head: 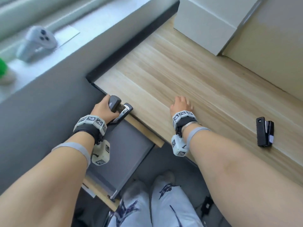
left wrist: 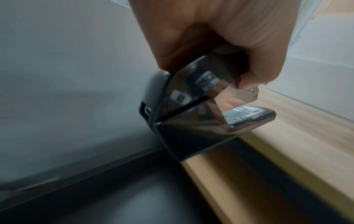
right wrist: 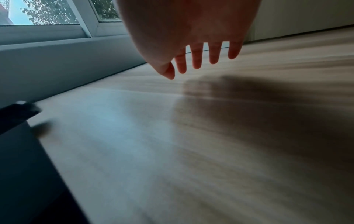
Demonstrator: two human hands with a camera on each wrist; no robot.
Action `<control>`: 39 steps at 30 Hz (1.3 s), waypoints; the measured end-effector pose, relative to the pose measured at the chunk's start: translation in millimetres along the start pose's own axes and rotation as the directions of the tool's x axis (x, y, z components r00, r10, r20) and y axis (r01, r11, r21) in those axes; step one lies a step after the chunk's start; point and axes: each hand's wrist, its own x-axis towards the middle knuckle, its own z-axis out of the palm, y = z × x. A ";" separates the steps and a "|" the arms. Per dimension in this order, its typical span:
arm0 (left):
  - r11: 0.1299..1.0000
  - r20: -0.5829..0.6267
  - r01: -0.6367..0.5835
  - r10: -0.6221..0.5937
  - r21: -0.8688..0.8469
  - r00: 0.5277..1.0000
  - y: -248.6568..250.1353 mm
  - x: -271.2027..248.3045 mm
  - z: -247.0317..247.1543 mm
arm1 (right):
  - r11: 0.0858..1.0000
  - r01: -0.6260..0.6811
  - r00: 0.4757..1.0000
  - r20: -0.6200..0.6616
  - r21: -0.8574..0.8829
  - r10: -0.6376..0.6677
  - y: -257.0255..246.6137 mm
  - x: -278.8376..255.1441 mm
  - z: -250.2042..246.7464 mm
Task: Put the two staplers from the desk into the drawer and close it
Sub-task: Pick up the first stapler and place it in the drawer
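Note:
My left hand [head: 104,107] grips a black and chrome stapler [head: 118,110] at the desk's left front corner, above the back of the open grey drawer [head: 124,149]. In the left wrist view my fingers [left wrist: 220,39] curl round the stapler [left wrist: 195,106], whose mouth gapes. A second black stapler [head: 264,131] lies on the wooden desk [head: 188,76] near its front edge, far right. My right hand [head: 181,104] hovers over the desk between the two, fingers straight and spread [right wrist: 197,59], holding nothing.
A white box [head: 211,22] stands at the desk's back right. On the windowsill to the left sit a white controller [head: 37,41] and something green [head: 3,66]. My legs in patterned trousers [head: 157,205] are below the drawer. A grey wall [head: 41,99] borders the drawer's left.

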 end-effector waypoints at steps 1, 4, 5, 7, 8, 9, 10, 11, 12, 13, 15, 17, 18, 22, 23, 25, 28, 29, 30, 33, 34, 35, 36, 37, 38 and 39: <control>1.000 -0.001 0.014 -0.014 -0.002 1.000 -13.0 -2.2 -2.1 | 1.000 -0.006 1.000 -0.008 0.007 0.006 -5.9 0.1 4.4; 0.998 0.010 0.064 -0.064 0.000 0.998 -52.0 -6.3 0.7 | 1.000 -0.021 0.999 -0.026 0.015 0.021 -20.5 0.2 17.5; 0.996 0.015 0.085 -0.085 0.008 0.996 -64.7 -6.8 4.0 | 1.000 -0.020 0.999 -0.030 0.015 0.021 -24.3 0.3 21.9; 0.992 0.033 0.123 -0.124 0.039 0.992 -87.9 -3.9 14.5 | 1.000 -0.027 0.998 -0.053 0.010 0.028 -29.0 0.9 30.0; 0.989 0.050 0.135 -0.138 0.056 0.989 -96.9 -2.2 21.5 | 0.999 -0.039 0.997 -0.064 0.009 0.039 -29.5 0.7 33.6; 0.986 0.064 0.149 -0.154 0.073 0.986 -105.0 -0.1 29.2 | 0.999 -0.052 0.996 -0.066 0.009 0.053 -29.7 0.7 37.2; 0.982 0.073 0.164 -0.170 0.090 0.983 -112.7 2.3 37.5 | 0.998 -0.065 0.996 -0.058 0.009 0.066 -30.0 0.9 40.5; 0.978 0.077 0.178 -0.186 0.109 0.979 -119.1 4.5 45.5 | 0.997 -0.076 0.996 -0.050 0.006 0.076 -30.6 0.7 43.9; 0.973 0.079 0.187 -0.198 0.134 0.977 -125.1 6.3 53.5 | 0.997 -0.082 0.995 -0.048 0.000 0.082 -31.1 0.2 46.8; 0.968 0.076 0.192 -0.206 0.163 0.976 -131.1 8.3 61.2 | 0.996 -0.084 0.995 -0.053 -0.008 0.084 -31.7 -0.5 49.7; 0.957 0.066 0.203 -0.220 0.206 0.973 -140.3 12.6 75.5 | 0.996 -0.085 0.994 -0.073 -0.023 0.083 -31.7 -1.3 54.0; 0.950 0.064 0.230 -0.248 0.211 0.967 -148.7 16.4 89.6 | 0.996 -0.082 0.993 -0.085 -0.037 0.078 -30.8 -2.5 57.3; 0.947 0.065 0.247 -0.265 0.207 0.962 -152.3 19.2 96.1 | 0.996 -0.079 0.993 -0.093 -0.041 0.075 -30.6 -2.5 58.4; 0.931 0.047 0.313 -0.327 0.186 0.944 -167.8 33.6 119.1 | 0.995 -0.079 0.989 -0.126 -0.053 0.072 -30.7 -1.9 61.8; 0.928 0.041 0.325 -0.337 0.183 0.940 -171.1 37.1 124.1 | 0.995 -0.079 0.988 -0.139 -0.056 0.071 -30.6 -1.9 62.9; 0.921 0.026 0.349 -0.358 0.176 0.933 -176.5 43.1 132.9 | 0.995 -0.079 0.984 -0.163 -0.059 0.068 -30.8 -1.2 64.5; 0.916 0.011 0.363 -0.370 0.173 0.929 -184.0 53.5 142.1 | 0.995 -0.078 0.981 -0.182 -0.066 0.065 -31.5 0.2 66.2; 0.915 0.017 0.363 -0.372 0.174 0.928 -186.6 56.1 144.9 | 0.995 -0.077 0.981 -0.184 -0.066 0.064 -31.7 0.3 66.4; 0.916 0.023 0.361 -0.371 0.177 0.928 -188.7 58.4 148.0 | 0.995 -0.077 0.980 -0.189 -0.065 0.063 -31.9 0.3 66.7; 0.916 0.035 0.356 -0.369 0.184 0.929 -192.7 61.1 157.2 | 0.994 -0.077 0.980 -0.190 -0.076 0.061 -30.6 0.5 68.0; 0.919 0.043 0.346 -0.360 0.190 0.932 -193.7 62.5 159.9 | 0.994 -0.081 0.980 -0.190 -0.079 0.065 -30.1 1.2 68.4; 0.921 0.054 0.333 -0.351 0.203 0.935 -195.4 63.9 161.8 | 0.993 -0.085 0.979 -0.192 -0.078 0.069 -29.8 1.4 69.4; 0.921 0.067 0.324 -0.345 0.215 0.936 -196.7 65.4 163.1 | 0.993 -0.088 0.978 -0.195 -0.077 0.072 -29.9 1.4 70.1; 0.921 0.080 0.319 -0.344 0.225 0.936 -197.3 67.1 163.8 | 0.993 -0.089 0.977 -0.198 -0.077 0.072 -29.8 1.3 70.7; 0.919 0.094 0.318 -0.346 0.232 0.933 -197.5 68.2 163.8 | 0.993 -0.089 0.977 -0.200 -0.078 0.072 -29.9 0.7 71.2; 0.917 0.113 0.320 -0.353 0.240 0.929 -196.6 69.1 162.8 | 0.993 -0.089 0.977 -0.199 -0.080 0.072 -29.6 0.2 70.8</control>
